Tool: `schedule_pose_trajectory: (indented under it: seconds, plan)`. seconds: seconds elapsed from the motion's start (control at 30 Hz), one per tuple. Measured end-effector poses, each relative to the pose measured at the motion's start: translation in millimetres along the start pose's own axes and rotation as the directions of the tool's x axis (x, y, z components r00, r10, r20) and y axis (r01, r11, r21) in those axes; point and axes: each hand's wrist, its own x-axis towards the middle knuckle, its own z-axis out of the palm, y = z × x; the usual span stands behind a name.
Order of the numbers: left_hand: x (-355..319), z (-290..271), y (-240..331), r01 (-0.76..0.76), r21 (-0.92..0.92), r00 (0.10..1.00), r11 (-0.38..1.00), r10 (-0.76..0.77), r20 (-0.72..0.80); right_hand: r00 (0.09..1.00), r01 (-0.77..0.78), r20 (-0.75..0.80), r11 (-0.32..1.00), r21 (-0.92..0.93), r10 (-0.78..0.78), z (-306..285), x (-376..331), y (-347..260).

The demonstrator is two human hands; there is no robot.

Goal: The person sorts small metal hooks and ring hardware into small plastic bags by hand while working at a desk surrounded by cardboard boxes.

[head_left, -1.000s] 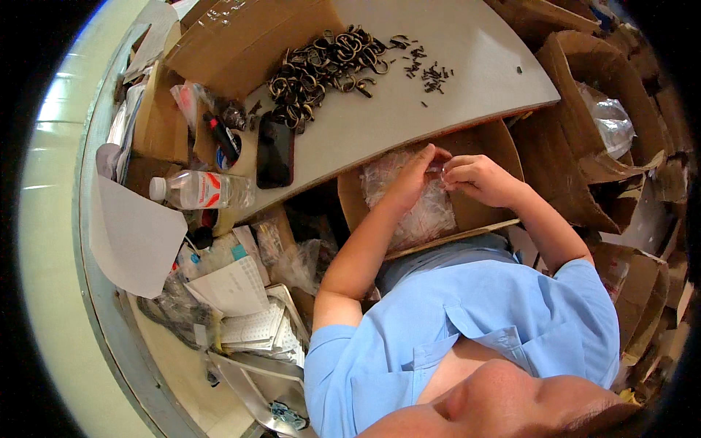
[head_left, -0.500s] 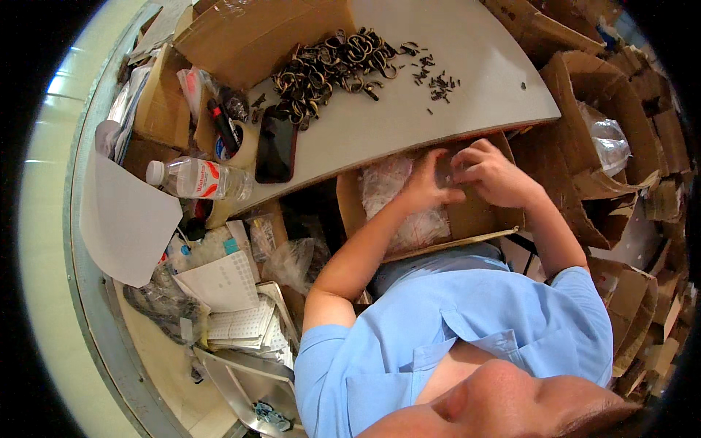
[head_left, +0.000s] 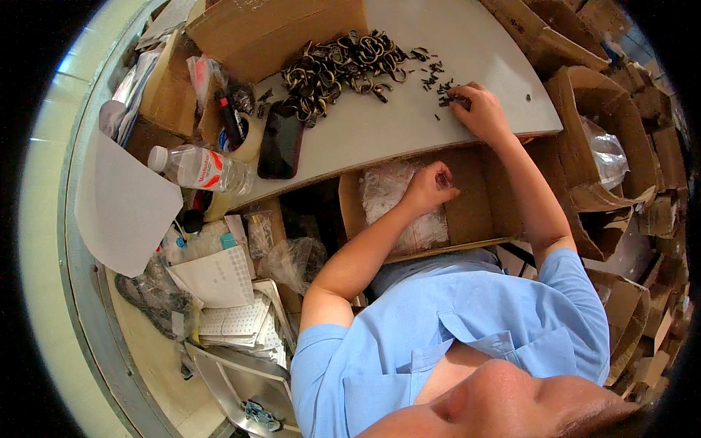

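Note:
On the grey table, my right hand (head_left: 480,113) reaches to the scattered small dark pieces (head_left: 432,77). Its fingertips are drawn together over the nearest of them, and what they pinch is too small to make out. My left hand (head_left: 429,190) hovers above an open cardboard box (head_left: 478,208) at the table's front edge. Its fingers are curled in, and whatever lies between them is hidden. Clear plastic bags (head_left: 383,197) lie in that box beneath the left hand. A heap of dark, brass-edged metal rings or clasps (head_left: 337,71) sits left of the small pieces.
A black phone (head_left: 281,142), a clear water bottle (head_left: 197,168) and a tape roll (head_left: 250,142) stand along the table's left side. Behind them is a cardboard box (head_left: 274,36). More cardboard boxes (head_left: 573,95) crowd the right. Papers (head_left: 234,314) are stacked at lower left.
My right hand has left my left hand and moved up onto the table, to the small dark pieces. My left hand stayed over the box, its fingers now more curled.

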Motion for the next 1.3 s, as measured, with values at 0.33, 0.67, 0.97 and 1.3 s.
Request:
schedule_pose_trajectory:
  seconds: [0.33, 0.67, 0.97, 1.3]
  plan:
    - [0, 2, -7, 0.055, 0.045, 0.998, 0.997, -0.056, 0.029, 0.988, 0.150, -0.042, 0.989, 0.020, -0.149, 6, -20, 18]
    - [2, 2, -10, 0.053, 0.018, 0.996, 0.998, -0.054, 0.066, 0.996, 0.087, -0.037, 0.990, 0.109, -0.084, -4, -25, 15]
    - [4, 5, -12, 0.059, 0.000, 0.994, 0.998, -0.059, 0.091, 0.995, 0.096, -0.011, 0.995, -0.025, -0.096, -3, -9, 15]
    - [19, 1, 2, 0.201, -0.211, 0.972, 0.957, -0.167, 0.168, 0.971, 0.165, 0.170, 0.986, 0.023, -0.166, -18, -50, -14]
